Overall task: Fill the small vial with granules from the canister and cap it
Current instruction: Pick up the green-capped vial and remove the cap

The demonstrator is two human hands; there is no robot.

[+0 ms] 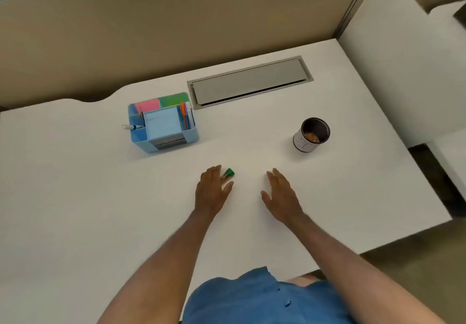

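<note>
A: Green plastic cap, clear body: that small vial [227,175] lies on its side on the white counter [100,185], right against the fingers of the left hand [211,192]. What worries you?

B: It may roll. The left hand's fingers curl loosely around it with the thumb below, but I can't tell whether they pinch it yet. A careless nudge could send it skidding off.

A: And the right hand [281,195]?

B: Flat, fingers spread, holding nothing, just beside the vial's spot. The round black-rimmed canister [312,134] stands uncovered well apart to the right, orange-brown granules low inside. I'd judge a narrow vial mouth under a wide canister rim invites spilling.

A: How does the vial look?

B: Tiny, blurred, capped; whether it's empty is too small to tell
</note>
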